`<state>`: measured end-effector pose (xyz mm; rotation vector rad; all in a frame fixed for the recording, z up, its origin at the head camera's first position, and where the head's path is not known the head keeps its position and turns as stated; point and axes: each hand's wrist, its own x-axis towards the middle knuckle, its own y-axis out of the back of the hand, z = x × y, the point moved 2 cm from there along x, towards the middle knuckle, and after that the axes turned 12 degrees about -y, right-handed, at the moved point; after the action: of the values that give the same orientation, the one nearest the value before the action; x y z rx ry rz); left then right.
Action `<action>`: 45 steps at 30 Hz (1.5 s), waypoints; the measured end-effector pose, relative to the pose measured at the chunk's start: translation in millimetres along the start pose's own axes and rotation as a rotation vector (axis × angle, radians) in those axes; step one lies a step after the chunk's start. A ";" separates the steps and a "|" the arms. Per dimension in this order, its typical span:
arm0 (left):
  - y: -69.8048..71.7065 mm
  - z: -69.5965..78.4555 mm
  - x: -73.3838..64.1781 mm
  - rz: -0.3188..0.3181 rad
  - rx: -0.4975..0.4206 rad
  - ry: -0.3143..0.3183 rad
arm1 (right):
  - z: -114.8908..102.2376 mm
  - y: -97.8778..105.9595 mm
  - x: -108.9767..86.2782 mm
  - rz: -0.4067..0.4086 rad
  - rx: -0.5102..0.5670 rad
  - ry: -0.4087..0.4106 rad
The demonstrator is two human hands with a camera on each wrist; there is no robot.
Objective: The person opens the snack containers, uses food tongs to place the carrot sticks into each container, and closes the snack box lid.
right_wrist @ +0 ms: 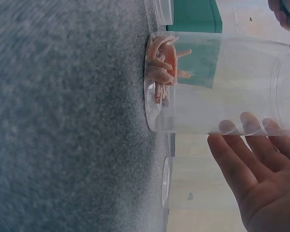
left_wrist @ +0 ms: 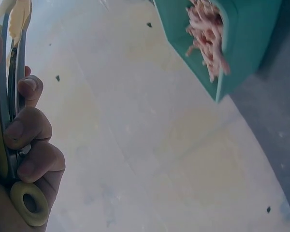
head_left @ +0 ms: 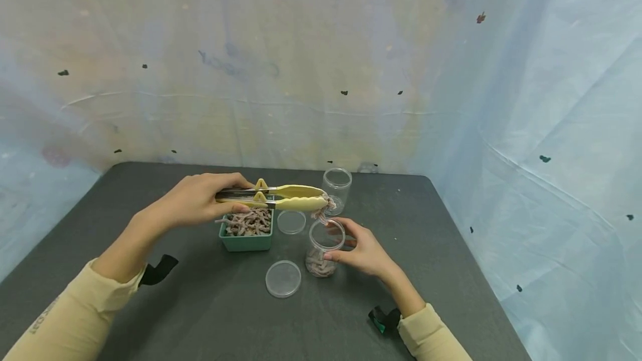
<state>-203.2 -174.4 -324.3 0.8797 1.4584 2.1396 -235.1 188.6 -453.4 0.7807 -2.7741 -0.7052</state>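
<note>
My left hand (head_left: pixel 200 199) grips a pair of tongs (head_left: pixel 301 203) with yellow tips and metal arms. Between the tips hang a few pinkish-brown, twig-like strips (head_left: pixel 326 211), just above the mouth of a clear jar (head_left: pixel 316 247). My right hand (head_left: pixel 366 248) holds that jar near its top, thumb on the near side and fingers round the far side. The jar stands upright on the table. In the right wrist view, several strips (right_wrist: pixel 162 67) lie at its bottom. A green tub (head_left: pixel 246 244) full of similar strips sits below the left hand, which partly hides it.
A second clear jar (head_left: pixel 337 180) stands behind the held one. One round clear lid (head_left: pixel 283 279) lies left of the held jar, and another lid (head_left: pixel 291 222) lies beside the tub. The dark table (head_left: pixel 225 322) backs onto a patterned sheet (head_left: pixel 301 71).
</note>
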 end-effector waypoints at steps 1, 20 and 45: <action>-2.5 0.9 1.0 -0.002 -0.002 -0.009 | -0.3 0.0 0.0 0.003 -0.006 -0.005; -38.0 2.1 12.6 -0.066 -0.038 -0.086 | 2.1 -1.1 0.5 0.018 -0.002 -0.017; -39.0 -5.4 8.2 -0.092 -0.082 -0.048 | -3.7 -1.8 -0.9 0.023 -0.004 -0.020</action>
<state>-213.6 -158.2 -359.6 0.8135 1.3511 2.0807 -232.4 186.2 -451.1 0.7436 -2.7936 -0.7187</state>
